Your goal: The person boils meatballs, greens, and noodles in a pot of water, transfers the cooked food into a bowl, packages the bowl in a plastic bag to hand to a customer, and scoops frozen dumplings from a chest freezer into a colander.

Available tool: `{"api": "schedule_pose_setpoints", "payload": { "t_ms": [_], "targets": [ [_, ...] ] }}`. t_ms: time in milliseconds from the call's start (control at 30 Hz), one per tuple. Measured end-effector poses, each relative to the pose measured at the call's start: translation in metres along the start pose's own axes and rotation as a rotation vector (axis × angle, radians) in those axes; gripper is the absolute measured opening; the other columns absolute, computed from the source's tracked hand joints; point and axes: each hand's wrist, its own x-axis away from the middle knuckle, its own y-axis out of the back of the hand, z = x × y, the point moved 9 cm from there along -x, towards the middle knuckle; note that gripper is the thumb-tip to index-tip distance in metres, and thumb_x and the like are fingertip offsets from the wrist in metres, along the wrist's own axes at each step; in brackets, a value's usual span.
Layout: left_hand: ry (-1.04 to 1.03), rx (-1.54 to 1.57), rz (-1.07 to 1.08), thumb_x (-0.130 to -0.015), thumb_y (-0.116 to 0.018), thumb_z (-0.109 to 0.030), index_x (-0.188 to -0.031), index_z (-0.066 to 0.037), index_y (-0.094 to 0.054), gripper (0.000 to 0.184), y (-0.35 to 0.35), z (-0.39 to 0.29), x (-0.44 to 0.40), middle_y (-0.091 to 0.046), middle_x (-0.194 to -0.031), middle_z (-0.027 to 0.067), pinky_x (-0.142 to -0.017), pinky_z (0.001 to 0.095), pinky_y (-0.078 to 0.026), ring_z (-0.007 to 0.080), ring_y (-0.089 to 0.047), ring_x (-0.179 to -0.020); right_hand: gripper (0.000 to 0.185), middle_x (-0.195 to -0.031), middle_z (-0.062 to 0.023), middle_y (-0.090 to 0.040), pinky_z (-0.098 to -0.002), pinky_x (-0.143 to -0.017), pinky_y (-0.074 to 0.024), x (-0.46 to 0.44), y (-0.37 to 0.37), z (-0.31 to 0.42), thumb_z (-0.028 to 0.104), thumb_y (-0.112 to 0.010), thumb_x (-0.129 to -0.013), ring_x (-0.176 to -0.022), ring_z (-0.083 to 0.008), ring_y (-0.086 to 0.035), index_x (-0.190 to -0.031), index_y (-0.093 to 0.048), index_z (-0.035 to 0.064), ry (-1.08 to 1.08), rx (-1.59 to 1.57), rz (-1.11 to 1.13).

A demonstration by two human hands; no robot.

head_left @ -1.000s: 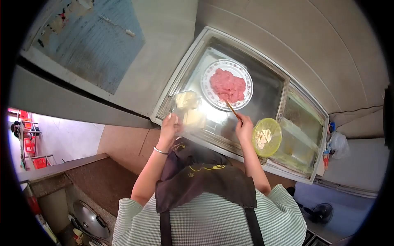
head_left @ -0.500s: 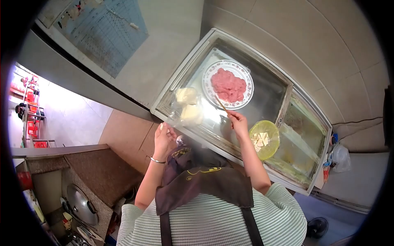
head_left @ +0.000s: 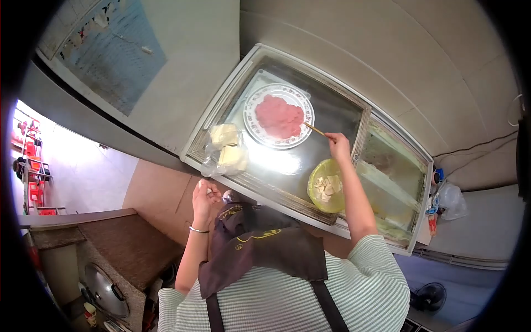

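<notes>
Gripping a stick (head_left: 316,129), someone (head_left: 260,299) wears illegible apron print (head_left: 259,238).

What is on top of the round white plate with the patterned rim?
A soft-looking pink mass lies on the round white plate. A thin brown stick reaches over the rim. The plate's centre cannot be seen, because the mass covers it.

Behind the left grip (head_left: 205,195) is a silver bangle (head_left: 198,230); farther back, a green-white striped shirt (head_left: 265,301) and dark apron (head_left: 263,257) with yellow print (head_left: 259,237).
</notes>
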Motion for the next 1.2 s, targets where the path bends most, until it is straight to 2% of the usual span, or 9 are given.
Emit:
{"api": "schedule_pose_setpoints", "payload": {
  "t_ms": [67, 133, 200, 367, 567, 633, 900, 1067, 1200],
  "targets": [
    [0.08, -0.195, 0.05, -0.098, -0.041, -0.03, -0.083, -0.009, -0.047, 0.027, -0.044, 0.008, 0.009, -0.052, -0.075, 0.005, -0.055, 0.0243, -0.045, 0.0147, -0.055, -0.063, 0.027, -0.102, -0.0164, -0.064, -0.0374, -0.085, -0.0471, -0.005, -0.012, 0.004, 0.008, -0.059, -0.079, -0.096, -0.0313, -0.06, -0.106, -0.066, 0.0076, 0.11, 0.04, 0.109],
    [0.009, -0.436, 0.422, -0.097, -0.039, -0.031, -0.089, -0.005, -0.051, 0.03, -0.105, 0.039, 0.008, -0.055, -0.08, 0.0067, -0.065, 0.0279, -0.048, 0.0183, -0.058, -0.072, 0.033, -0.106, -0.0159, -0.063, -0.0363, -0.085, -0.0473, -0.003, -0.004, 0.011, 0.01, -0.062, -0.08, -0.098, -0.0296, -0.06, -0.113, -0.062, 0.0089, 0.126, -0.028, 0.063],
    [-0.425, -0.694, 0.791, -0.096, -0.043, -0.032, -0.106, -0.002, -0.054, 0.033, -0.189, 0.049, 0.034, -0.059, -0.096, 0.0107, -0.082, 0.0319, -0.046, 0.0222, -0.06, -0.09, 0.04, -0.111, -0.0154, -0.061, -0.0352, -0.086, -0.0474, 0.008, 0.016, 0.009, 0.011, -0.065, -0.08, -0.1, -0.028, -0.06, -0.12, -0.059, 0.0102, 0.133, -0.096, 0.016],
    [-0.523, -0.79, 0.711, -0.094, -0.051, -0.022, -0.127, -0.003, -0.047, 0.038, -0.258, 0.07, 0.066, -0.055, -0.118, 0.0139, -0.098, 0.0318, -0.038, 0.0218, -0.053, -0.111, 0.043, -0.115, -0.0167, -0.059, -0.0358, -0.088, -0.0449, 0.057, 0.067, -0.052, 0.022, -0.065, -0.081, -0.101, -0.0277, -0.058, -0.12, -0.057, 0.0056, -0.008, -0.113, 0.009],
    [-0.057, -0.558, 0.33, -0.093, -0.055, -0.02, -0.125, 0.0, -0.048, 0.039, -0.104, 0.116, 0.025, -0.057, -0.114, 0.0088, -0.09, 0.0299, -0.043, 0.0162, -0.055, -0.104, 0.035, -0.083, -0.007, -0.066, -0.0269, -0.063, -0.0463, 0.157, 0.061, -0.112, 0.028, -0.064, -0.085, -0.069, -0.0104, -0.056, -0.106, -0.064, 0.0005, -0.422, -0.277, 0.451],
    [-0.051, -0.473, 0.19, -0.092, -0.056, -0.019, -0.125, 0.0, -0.048, 0.038, -0.056, 0.123, 0.03, -0.058, -0.11, 0.0087, -0.085, 0.029, -0.046, 0.0142, -0.056, -0.1, 0.029, -0.076, 0.0019, -0.062, -0.0236, -0.06, -0.0439, 0.17, 0.066, -0.109, 0.027, -0.061, -0.087, -0.067, -0.0072, -0.053, -0.101, -0.066, 0.0019, -0.455, -0.356, 0.35],
    [-0.022, -0.24, -0.162, -0.092, -0.056, -0.021, -0.108, -0.002, -0.057, 0.025, 0.053, 0.098, 0.175, -0.06, -0.091, 0.002, -0.076, 0.0277, -0.049, 0.011, -0.056, -0.085, 0.021, -0.068, 0.0024, -0.055, -0.0225, -0.05, -0.0348, 0.182, 0.092, 0.015, 0.017, -0.056, -0.09, -0.059, -0.0045, -0.045, -0.091, -0.063, -0.0024, -0.184, -0.283, 0.505],
    [-0.111, -0.261, -0.236, -0.093, -0.055, -0.026, -0.117, -0.002, -0.054, 0.034, 0.148, 0.12, 0.292, -0.06, -0.109, 0.0049, -0.089, 0.0295, -0.045, 0.0133, -0.056, -0.101, 0.025, -0.074, -0.0027, -0.059, -0.026, -0.057, -0.0411, 0.253, -0.026, 0.168, 0.017, -0.057, -0.089, -0.066, -0.009, -0.049, -0.091, -0.061, -0.007, 0.181, -0.446, 0.802],
    [-0.211, -0.279, -0.578, -0.092, -0.057, -0.026, -0.113, -0.002, -0.057, 0.032, 0.267, 0.141, 0.445, -0.062, -0.104, 0.0051, -0.084, 0.0289, -0.047, 0.0129, -0.058, -0.096, 0.023, -0.073, -0.0003, -0.06, -0.0231, -0.057, -0.0424, 0.388, -0.122, 0.301, 0.018, -0.06, -0.087, -0.066, -0.0068, -0.051, -0.093, -0.063, -0.004, 0.445, -0.336, 1.103]
  ]
}}
